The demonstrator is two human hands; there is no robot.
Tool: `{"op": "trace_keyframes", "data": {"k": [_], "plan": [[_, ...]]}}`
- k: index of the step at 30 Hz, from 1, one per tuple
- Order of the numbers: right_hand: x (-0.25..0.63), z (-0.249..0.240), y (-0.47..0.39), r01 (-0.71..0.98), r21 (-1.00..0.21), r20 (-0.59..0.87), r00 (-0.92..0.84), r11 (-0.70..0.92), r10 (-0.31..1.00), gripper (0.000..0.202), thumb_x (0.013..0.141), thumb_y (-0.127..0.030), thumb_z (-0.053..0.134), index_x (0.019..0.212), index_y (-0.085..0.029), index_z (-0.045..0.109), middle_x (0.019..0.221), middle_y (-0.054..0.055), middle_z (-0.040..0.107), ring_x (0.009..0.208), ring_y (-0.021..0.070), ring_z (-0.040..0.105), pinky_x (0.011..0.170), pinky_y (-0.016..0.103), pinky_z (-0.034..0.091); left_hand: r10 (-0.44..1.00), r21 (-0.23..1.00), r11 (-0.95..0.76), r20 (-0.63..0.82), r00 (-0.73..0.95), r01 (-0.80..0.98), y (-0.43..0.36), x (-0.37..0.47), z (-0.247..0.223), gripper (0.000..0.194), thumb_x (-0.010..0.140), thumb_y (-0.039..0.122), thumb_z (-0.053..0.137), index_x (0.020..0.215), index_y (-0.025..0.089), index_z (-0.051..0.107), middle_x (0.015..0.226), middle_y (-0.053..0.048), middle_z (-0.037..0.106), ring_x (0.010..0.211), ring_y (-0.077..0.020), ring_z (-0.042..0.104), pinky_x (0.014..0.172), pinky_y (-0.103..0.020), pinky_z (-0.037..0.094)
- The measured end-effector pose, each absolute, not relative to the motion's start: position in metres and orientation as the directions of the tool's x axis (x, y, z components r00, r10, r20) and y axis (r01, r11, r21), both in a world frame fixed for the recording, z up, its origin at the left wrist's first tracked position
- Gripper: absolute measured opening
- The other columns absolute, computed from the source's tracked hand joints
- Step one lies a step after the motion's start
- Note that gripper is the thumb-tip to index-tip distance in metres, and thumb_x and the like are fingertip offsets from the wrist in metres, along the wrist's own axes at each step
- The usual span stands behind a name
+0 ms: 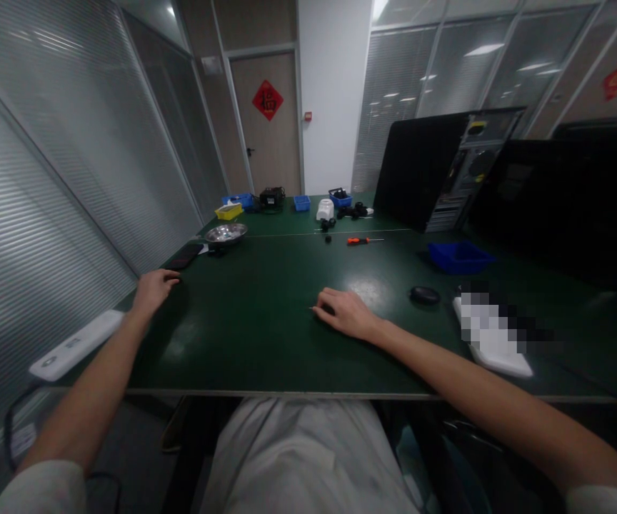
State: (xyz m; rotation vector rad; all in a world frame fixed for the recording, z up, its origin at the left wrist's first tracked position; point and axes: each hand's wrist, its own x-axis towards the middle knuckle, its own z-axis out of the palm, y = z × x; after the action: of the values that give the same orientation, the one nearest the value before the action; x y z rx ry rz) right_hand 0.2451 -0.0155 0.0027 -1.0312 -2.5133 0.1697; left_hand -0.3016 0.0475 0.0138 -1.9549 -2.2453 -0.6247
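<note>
At the table's left edge, my left hand (154, 291) is closed with its fingertips together. Whether it holds a small thing there I cannot make out. Just beyond it lies a flat dark object (185, 256), with a metal bowl (226, 233) farther back. My right hand (345, 314) rests curled on the green table (244, 321), thumb and forefinger brought together. A tiny pale tip (311, 308) shows at these fingers, too small to name. Beyond this hand lie an orange-and-black screwdriver (359, 241) and a small black round part (328, 239).
To the right are a black mouse (425, 295), a blue tray (459, 257), a white pad (493, 343) partly blurred out and a computer case (420, 171). A white power strip (76, 346) lies at the left edge. Small bins, including a yellow one (228, 211), stand at the back.
</note>
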Motion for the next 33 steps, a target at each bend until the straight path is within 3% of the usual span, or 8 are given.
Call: {"op": "trace_keyframes", "data": {"k": [10, 18, 23, 27, 33], "plan": [[0.244, 0.005, -0.016, 0.647, -0.279, 0.300, -0.643, 0.709, 0.705, 0.022, 0.103, -0.038, 0.052, 0.098, -0.020, 0.063, 0.096, 0.003, 0.065, 0.076, 0.0136, 0.057, 0.066, 0.027, 0.035, 0.904, 0.205, 0.145, 0.369, -0.214, 0.968, 0.039, -0.315, 0.004, 0.023, 0.093, 0.017, 0.060, 0.110, 0.009, 0.074, 0.110, -0.003, 0.072, 0.109, -0.0187, 0.060, 0.101, -0.028, 0.043], [0.245, 0.000, -0.013, 0.638, -0.269, 0.326, -0.645, 0.722, 0.691, 0.021, 0.102, -0.038, 0.053, 0.096, -0.020, 0.062, 0.095, 0.002, 0.064, 0.077, 0.0135, 0.057, 0.067, 0.026, 0.035, 0.891, 0.202, 0.152, 0.395, -0.222, 0.968, 0.041, -0.314, 0.003, 0.026, 0.090, 0.015, 0.055, 0.104, 0.009, 0.076, 0.115, -0.011, 0.072, 0.110, -0.0227, 0.064, 0.102, -0.030, 0.046], [0.245, 0.004, -0.015, 0.636, -0.284, 0.313, -0.646, 0.718, 0.696, 0.020, 0.102, -0.037, 0.054, 0.097, -0.020, 0.063, 0.097, 0.003, 0.065, 0.078, 0.0139, 0.059, 0.067, 0.027, 0.035, 0.887, 0.222, 0.186, 0.381, -0.261, 0.957, 0.040, -0.312, 0.002, 0.029, 0.088, 0.019, 0.053, 0.104, 0.015, 0.077, 0.111, -0.010, 0.074, 0.110, -0.0267, 0.065, 0.101, -0.033, 0.047], [0.245, 0.006, -0.016, 0.636, -0.282, 0.306, -0.650, 0.718, 0.696, 0.019, 0.102, -0.037, 0.054, 0.098, -0.020, 0.064, 0.099, 0.003, 0.066, 0.079, 0.0146, 0.059, 0.067, 0.027, 0.036, 0.889, 0.146, 0.224, 0.375, -0.263, 0.964, 0.038, -0.309, 0.004, 0.033, 0.090, 0.022, 0.050, 0.106, 0.016, 0.077, 0.115, -0.011, 0.073, 0.114, -0.0308, 0.063, 0.103, -0.036, 0.045], [0.245, 0.008, -0.017, 0.633, -0.298, 0.293, -0.651, 0.714, 0.700, 0.020, 0.102, -0.038, 0.054, 0.099, -0.020, 0.064, 0.099, 0.004, 0.066, 0.078, 0.0144, 0.059, 0.068, 0.027, 0.037, 0.890, 0.033, 0.310, 0.341, -0.303, 0.950, 0.034, -0.298, 0.009, 0.037, 0.092, 0.025, 0.048, 0.110, 0.010, 0.077, 0.113, -0.019, 0.071, 0.108, -0.0337, 0.064, 0.094, -0.038, 0.048]]}}
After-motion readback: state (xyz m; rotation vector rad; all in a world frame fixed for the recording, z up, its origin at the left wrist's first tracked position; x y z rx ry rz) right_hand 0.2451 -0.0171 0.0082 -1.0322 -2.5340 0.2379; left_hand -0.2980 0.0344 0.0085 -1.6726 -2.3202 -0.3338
